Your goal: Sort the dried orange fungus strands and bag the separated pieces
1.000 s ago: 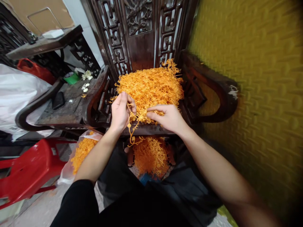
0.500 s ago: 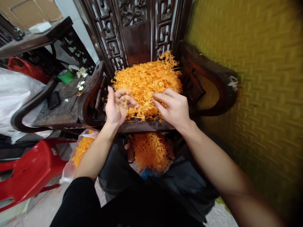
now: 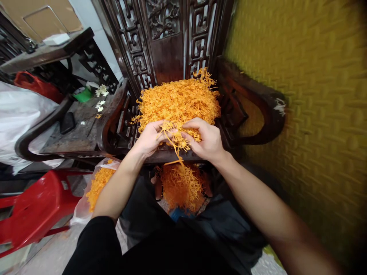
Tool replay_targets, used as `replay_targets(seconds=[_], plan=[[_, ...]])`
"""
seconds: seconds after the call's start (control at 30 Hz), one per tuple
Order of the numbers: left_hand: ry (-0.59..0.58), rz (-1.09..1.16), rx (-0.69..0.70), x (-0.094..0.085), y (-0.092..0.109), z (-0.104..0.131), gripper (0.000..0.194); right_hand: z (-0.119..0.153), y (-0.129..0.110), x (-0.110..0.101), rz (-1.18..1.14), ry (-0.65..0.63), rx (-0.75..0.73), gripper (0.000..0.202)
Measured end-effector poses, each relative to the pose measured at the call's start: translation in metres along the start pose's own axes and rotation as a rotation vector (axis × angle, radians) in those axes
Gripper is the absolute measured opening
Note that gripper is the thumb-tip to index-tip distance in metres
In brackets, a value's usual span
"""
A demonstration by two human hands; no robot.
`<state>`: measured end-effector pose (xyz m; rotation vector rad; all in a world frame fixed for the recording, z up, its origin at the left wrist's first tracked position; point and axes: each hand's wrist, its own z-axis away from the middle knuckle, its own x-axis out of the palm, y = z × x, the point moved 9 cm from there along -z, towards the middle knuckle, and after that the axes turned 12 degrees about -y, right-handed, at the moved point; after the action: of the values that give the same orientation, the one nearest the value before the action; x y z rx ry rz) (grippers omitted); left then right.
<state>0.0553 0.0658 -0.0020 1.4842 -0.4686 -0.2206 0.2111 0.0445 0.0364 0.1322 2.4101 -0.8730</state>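
A big heap of orange, thin, branched plastic-looking sprigs [image 3: 180, 99] lies on the seat of a dark carved wooden chair. At the heap's front edge my left hand [image 3: 150, 137] is closed with its fingers on an orange branched sprig [image 3: 175, 147], whose stem hangs down over the seat's front rail. Close beside it, my right hand [image 3: 205, 137] has thumb and fingers pinched at the sprig's small prongs; the exact contact is partly hidden by the fingers. Below, between my legs, is a second pile of orange stems [image 3: 182, 187], with something blue under it.
The chair's curved right arm [image 3: 266, 99] stands beside a yellow woven-textured surface [image 3: 323, 95]. At left are a red plastic stool [image 3: 40, 208], a clear bag of orange bits [image 3: 100, 183], and a second wooden chair with white pieces [image 3: 100, 105], a green container [image 3: 82, 94] and a dark object [image 3: 67, 122].
My left hand has turned from open and palm-up to closed on a sprig. Both hands have come closer together and slightly lower, at the front of the heap.
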Motion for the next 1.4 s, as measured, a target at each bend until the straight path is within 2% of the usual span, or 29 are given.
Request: replay_targets(seconds=[0.13, 0.23, 0.3, 0.4, 0.47, 0.53, 0.67, 0.77, 0.83, 0.9, 1.0, 1.07, 1.13, 1.23, 1.3, 1.4], plan=[[0.025, 0.062, -0.007, 0.006, 0.001, 0.001, 0.031, -0.002, 0.003, 0.001, -0.095, -0.009, 0.003, 0.010], [0.092, 0.091, 0.043, 0.004, 0.008, 0.003, 0.026, -0.003, 0.007, -0.001, -0.150, 0.023, 0.025, 0.011], [0.159, 0.130, 0.077, -0.005, 0.016, 0.007, 0.026, 0.000, 0.019, -0.014, -0.209, 0.160, 0.101, 0.016], [0.238, 0.142, 0.154, -0.023, 0.032, 0.017, 0.028, 0.013, 0.049, -0.042, -0.389, 0.467, 0.257, 0.027], [0.266, 0.097, 0.187, -0.033, 0.038, 0.022, 0.029, 0.016, 0.063, -0.048, -0.517, 0.520, 0.331, 0.033], [0.248, 0.032, 0.177, -0.036, 0.034, 0.021, 0.031, 0.013, 0.066, -0.042, -0.604, 0.419, 0.393, 0.036], [0.147, -0.070, 0.147, -0.021, 0.016, 0.010, 0.035, 0.006, 0.050, -0.002, -0.728, 0.079, 0.480, 0.032], [0.094, -0.134, 0.121, -0.007, 0.010, 0.005, 0.032, 0.001, 0.033, 0.020, -0.641, -0.072, 0.464, 0.035], [0.062, -0.190, 0.114, 0.001, 0.014, 0.006, 0.029, -0.004, 0.031, 0.019, -0.511, -0.062, 0.422, 0.030], [0.002, -0.204, 0.121, 0.008, 0.019, 0.007, 0.028, -0.005, 0.042, 0.002, -0.434, 0.089, 0.426, 0.027], [-0.041, -0.130, 0.148, 0.009, 0.024, 0.007, 0.032, 0.009, 0.079, -0.031, -0.551, 0.426, 0.578, 0.029], [0.023, -0.060, 0.170, 0.001, 0.023, 0.006, 0.036, 0.014, 0.093, -0.033, -0.711, 0.478, 0.667, 0.026], [0.119, -0.011, 0.167, -0.010, 0.018, 0.004, 0.038, 0.010, 0.089, -0.021, -0.821, 0.365, 0.689, 0.021], [0.217, -0.020, 0.130, -0.018, 0.009, 0.000, 0.043, 0.005, 0.064, 0.011, -0.906, 0.138, 0.677, 0.017], [0.225, -0.042, 0.143, -0.017, 0.007, -0.003, 0.048, 0.004, 0.050, 0.029, -0.935, 0.030, 0.653, 0.030], [0.200, -0.044, 0.184, -0.012, 0.007, -0.005, 0.054, 0.002, 0.041, 0.041, -0.924, -0.075, 0.607, 0.042]])
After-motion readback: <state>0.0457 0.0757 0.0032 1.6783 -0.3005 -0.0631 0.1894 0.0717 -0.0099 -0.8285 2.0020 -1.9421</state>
